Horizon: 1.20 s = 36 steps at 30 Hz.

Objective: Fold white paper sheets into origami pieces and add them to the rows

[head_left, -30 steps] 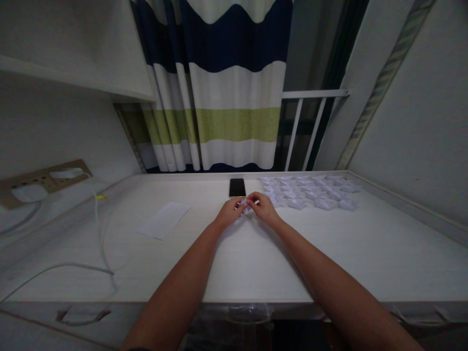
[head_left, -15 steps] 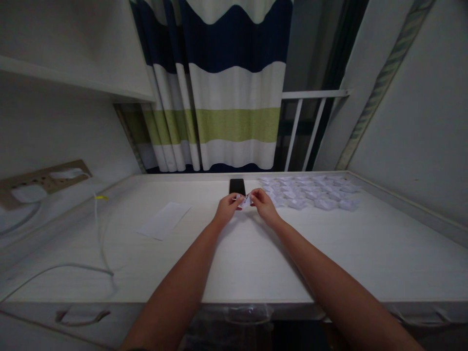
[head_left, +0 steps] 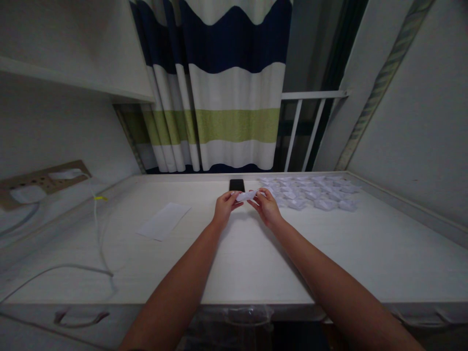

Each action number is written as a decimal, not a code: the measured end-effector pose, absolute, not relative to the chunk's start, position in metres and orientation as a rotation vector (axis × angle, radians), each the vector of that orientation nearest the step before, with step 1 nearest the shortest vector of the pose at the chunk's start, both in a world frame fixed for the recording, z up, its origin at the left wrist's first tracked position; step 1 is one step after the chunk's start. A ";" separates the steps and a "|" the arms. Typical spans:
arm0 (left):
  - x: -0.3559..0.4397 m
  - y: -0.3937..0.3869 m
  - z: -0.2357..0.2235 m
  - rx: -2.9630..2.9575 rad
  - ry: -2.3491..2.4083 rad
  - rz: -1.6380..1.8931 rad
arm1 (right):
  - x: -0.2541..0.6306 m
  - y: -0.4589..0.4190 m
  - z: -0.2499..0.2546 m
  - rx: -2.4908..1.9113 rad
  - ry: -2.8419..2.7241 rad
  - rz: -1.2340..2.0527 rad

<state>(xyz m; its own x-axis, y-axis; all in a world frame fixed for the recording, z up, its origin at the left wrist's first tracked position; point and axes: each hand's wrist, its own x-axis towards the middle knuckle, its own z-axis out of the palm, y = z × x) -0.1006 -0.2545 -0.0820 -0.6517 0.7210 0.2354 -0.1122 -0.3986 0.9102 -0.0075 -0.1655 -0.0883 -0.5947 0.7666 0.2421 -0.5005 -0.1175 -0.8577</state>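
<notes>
From where I stand, I see a person with both forearms stretched over a white desk, holding a small piece of folded white paper between their hands, just in front of a dark phone that it partly hides. The left hand is nearly closed, thumb and fingertips pinching the paper's left end; the right hand pinches the other end, its lower fingers loosely curled beneath. The exact folds are too small for me to make out. Just beyond the right hand, rows of folded paper pieces spread toward the desk's back right corner. Well off to the left lies a flat white sheet, set at a slant, and farther left a pale cable curves across the desktop. A striped curtain hangs behind the desk.
</notes>
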 end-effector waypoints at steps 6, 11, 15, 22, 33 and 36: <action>-0.101 -0.254 -0.082 0.803 1.230 2.103 | -0.009 -0.163 -0.091 -0.312 -1.211 1.873; -0.097 -0.256 -0.079 0.916 1.284 2.066 | -0.009 -0.162 -0.092 -0.316 -1.161 1.894; -0.094 -0.257 -0.078 1.035 1.381 2.042 | -0.008 -0.162 -0.092 -0.298 -1.231 1.868; -0.096 -0.257 -0.079 1.036 1.398 2.059 | -0.005 -0.166 -0.084 -0.341 -1.233 1.895; -0.098 -0.258 -0.079 0.998 1.389 2.014 | -0.001 -0.163 -0.080 -0.323 -1.577 1.723; -0.099 -0.257 -0.081 0.975 1.389 2.008 | 0.000 -0.162 -0.079 -0.363 -1.589 1.694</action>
<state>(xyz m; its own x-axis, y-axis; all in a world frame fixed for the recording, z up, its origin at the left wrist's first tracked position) -0.0991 -0.2573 -0.0806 -0.6142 0.7410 0.2712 -0.0075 -0.3492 0.9370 0.0004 -0.1622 -0.0790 -0.6628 0.6900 0.2906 -0.3342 0.0747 -0.9395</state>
